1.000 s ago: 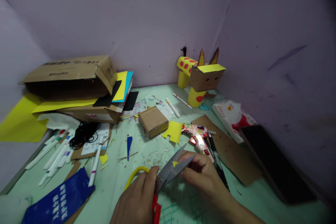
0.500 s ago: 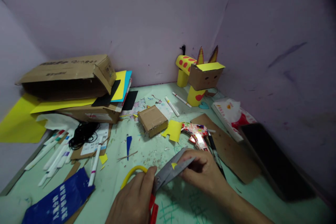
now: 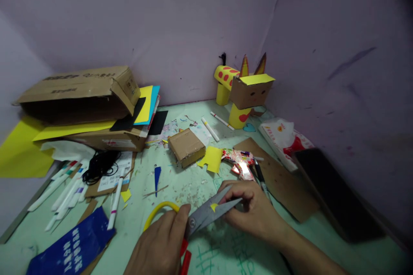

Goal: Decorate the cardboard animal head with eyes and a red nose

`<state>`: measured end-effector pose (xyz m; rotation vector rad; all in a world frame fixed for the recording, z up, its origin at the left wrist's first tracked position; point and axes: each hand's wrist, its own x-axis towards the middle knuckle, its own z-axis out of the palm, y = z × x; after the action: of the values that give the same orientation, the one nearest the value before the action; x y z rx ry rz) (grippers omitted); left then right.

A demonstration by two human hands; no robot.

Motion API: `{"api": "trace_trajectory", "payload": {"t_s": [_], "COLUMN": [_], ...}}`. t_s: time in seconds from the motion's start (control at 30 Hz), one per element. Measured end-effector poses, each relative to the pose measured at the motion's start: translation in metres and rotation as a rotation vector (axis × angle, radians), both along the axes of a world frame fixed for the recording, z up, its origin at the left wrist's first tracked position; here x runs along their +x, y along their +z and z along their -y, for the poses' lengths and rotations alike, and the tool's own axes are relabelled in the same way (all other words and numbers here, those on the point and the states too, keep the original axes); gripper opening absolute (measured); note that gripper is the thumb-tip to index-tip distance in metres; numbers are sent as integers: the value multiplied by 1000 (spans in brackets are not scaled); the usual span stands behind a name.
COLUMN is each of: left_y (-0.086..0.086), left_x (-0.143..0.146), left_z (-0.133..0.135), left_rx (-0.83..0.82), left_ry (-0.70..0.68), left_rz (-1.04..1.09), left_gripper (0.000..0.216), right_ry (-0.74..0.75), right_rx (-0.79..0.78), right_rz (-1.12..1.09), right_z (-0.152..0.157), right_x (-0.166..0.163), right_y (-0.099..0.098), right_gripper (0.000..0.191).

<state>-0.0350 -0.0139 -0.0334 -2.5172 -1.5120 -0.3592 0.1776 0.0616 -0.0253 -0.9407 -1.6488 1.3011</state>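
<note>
My left hand is closed around the yellow and red handles of a pair of scissors. The blades point to the upper right and stand slightly apart. A small yellow paper scrap shows against the blades. At the blade tips, my right hand is closed, its fingers curled in a pinch; the blades cover what lies between the fingertips. Beyond the hands are a notched piece of yellow paper and a small flat cardboard box.
A cardboard animal with yellow legs stands at the back right. A large open carton is at the left, above several markers. A blue packet lies front left; a dark phone-like slab is at the right.
The view has shifted a little. Relative to the table, both hands and the scissors are nearly where they were, with the blades still apart and the yellow scrap still at them.
</note>
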Motion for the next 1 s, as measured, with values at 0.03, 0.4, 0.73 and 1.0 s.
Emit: {"api": "trace_trajectory", "payload": {"t_s": [0.03, 0.4, 0.73, 1.0], "left_y": [0, -2, -12, -10], "left_x": [0, -10, -11, -11], "left_z": [0, -2, 0, -1], "left_rx": [-9, -82, -166, -303], "left_ry": [3, -75, -24, 27], "left_rz": [3, 3, 123, 250], "left_gripper": [53, 54, 54, 51], "right_ry": [7, 53, 61, 3], "right_rx": [3, -40, -43, -102], "right_rz": [-2, 19, 65, -11], "right_z": [0, -2, -3, -2], "right_x": [0, 4, 5, 4], "right_y": [1, 6, 7, 4], "right_gripper": [14, 14, 14, 9]}}
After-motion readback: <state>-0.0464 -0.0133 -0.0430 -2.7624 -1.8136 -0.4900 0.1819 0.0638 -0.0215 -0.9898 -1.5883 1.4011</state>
